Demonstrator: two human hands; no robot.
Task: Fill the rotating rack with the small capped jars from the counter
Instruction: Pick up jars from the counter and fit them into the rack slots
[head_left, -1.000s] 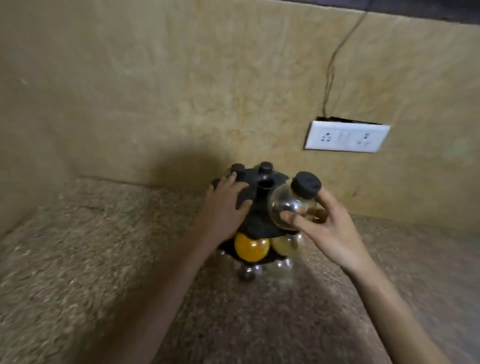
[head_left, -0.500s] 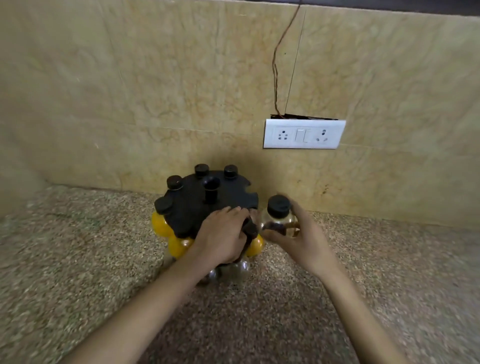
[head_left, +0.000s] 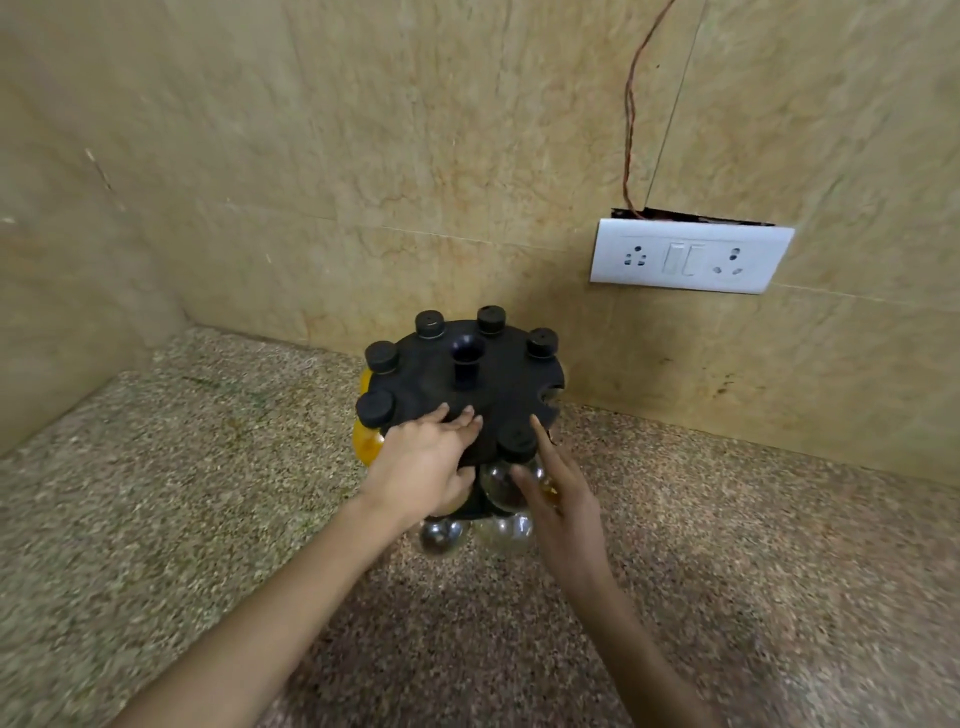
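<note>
Black round rack (head_left: 493, 384) sits on a speckled stone counter (head_left: 208, 493) near the back wall, centre post (head_left: 467, 358) sticking up from the top disc. Capped jars hang in notches round the rim — black caps at about 7, 9, 11, 12 and 2 o'clock on the disc, plus one more cap (head_left: 517, 441) at roughly 5 o'clock, near edge. Open notch (head_left: 551, 399) at about 3 o'clock, nothing in it. Left hand (head_left: 423, 467) lies flat, palm down, on the near-left part of the disc, fingers stretched forward and loosely spread, thumb tucked under the rim; it grips no jar. Right hand (head_left: 558, 499) is open, fingers spread — index finger points up beside the 5 o'clock cap, thumb touches the clear glass belly of that jar (head_left: 501, 486); not closed round it. Yellow-filled jars (head_left: 366, 439) show under the disc at the left, around 8 o'clock. Lower tier: a dark jar (head_left: 439, 538) and a clear jar (head_left: 506, 532) peek out below the hands at 6 o'clock. White switch and socket plate (head_left: 691, 257) on the wall at upper right, thin wire (head_left: 631, 104) running up from it.
</note>
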